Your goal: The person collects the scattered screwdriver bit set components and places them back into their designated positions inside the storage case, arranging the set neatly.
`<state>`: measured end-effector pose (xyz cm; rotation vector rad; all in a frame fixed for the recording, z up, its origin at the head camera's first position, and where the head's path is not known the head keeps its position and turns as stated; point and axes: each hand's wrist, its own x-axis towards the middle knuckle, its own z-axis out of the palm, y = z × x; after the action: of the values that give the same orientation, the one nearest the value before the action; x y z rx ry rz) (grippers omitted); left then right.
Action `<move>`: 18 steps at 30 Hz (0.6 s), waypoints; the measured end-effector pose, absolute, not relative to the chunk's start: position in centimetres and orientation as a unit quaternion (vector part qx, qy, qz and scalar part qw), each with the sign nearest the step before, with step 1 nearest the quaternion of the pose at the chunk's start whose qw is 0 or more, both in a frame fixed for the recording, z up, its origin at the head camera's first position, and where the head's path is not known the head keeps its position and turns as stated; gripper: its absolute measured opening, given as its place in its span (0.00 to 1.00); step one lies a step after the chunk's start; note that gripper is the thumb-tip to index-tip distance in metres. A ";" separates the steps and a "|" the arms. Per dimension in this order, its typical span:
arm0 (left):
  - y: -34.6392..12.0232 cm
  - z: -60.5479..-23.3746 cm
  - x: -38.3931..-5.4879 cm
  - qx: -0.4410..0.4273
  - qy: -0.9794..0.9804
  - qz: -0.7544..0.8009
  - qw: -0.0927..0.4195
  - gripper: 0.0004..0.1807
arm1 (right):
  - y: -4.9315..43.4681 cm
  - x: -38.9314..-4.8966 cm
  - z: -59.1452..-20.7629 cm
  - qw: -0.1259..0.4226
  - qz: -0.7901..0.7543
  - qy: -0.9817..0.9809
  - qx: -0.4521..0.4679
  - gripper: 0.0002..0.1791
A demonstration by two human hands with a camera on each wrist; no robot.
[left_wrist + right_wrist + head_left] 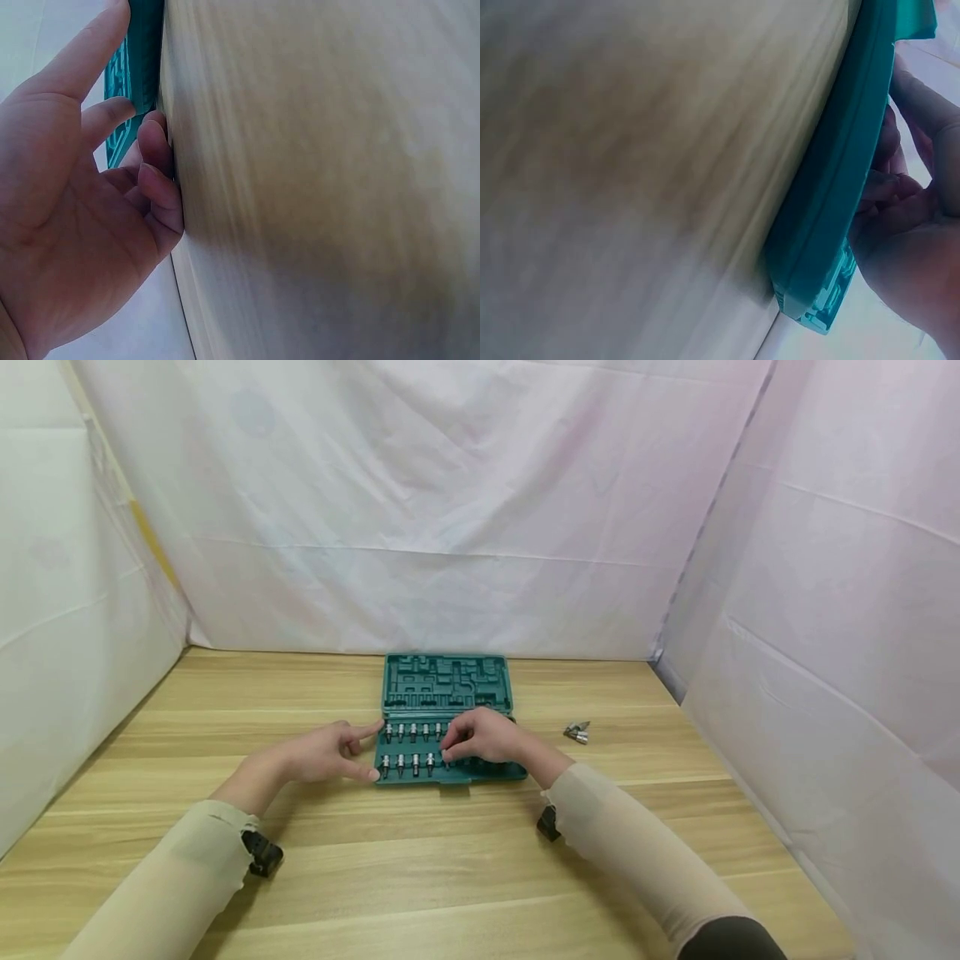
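Note:
A green plastic case (408,785) lies with its lid (450,681) folded back on the wooden table. Silver bit sockets (416,765) stand in two rows in the lower half. My left hand (326,753) is at the case's left side, its straight index finger and thumb touching the edge; its other fingers are bent in the left wrist view. With thumb and fingertips, my right hand (487,737) pinches a bit socket (447,762) in the front row, right of several others. That hand covers much of the case's right half. In the right wrist view, the case's side hides the fingertips.
To the right of the case, a few loose bit sockets (577,732) lie together on the table (360,877). White sheets (420,510) hang behind the table and at both sides.

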<state>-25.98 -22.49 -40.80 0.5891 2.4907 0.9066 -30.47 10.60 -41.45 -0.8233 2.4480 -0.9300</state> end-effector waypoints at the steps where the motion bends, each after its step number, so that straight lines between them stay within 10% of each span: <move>1: -22.5 -40.8 -26.0 0.213 0.897 0.326 0.211 0.56 | 10.6 -30.5 -41.4 0.199 -0.330 0.874 -0.296 0.04; 18: -22.6 -40.9 -26.1 0.218 0.898 0.320 0.206 0.56 | 10.4 -30.4 -41.1 0.222 -0.315 0.876 -0.289 0.07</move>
<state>-26.09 -22.55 -40.89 0.6075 2.5033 0.8927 -30.45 10.35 -41.10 -0.7979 2.4212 -0.8700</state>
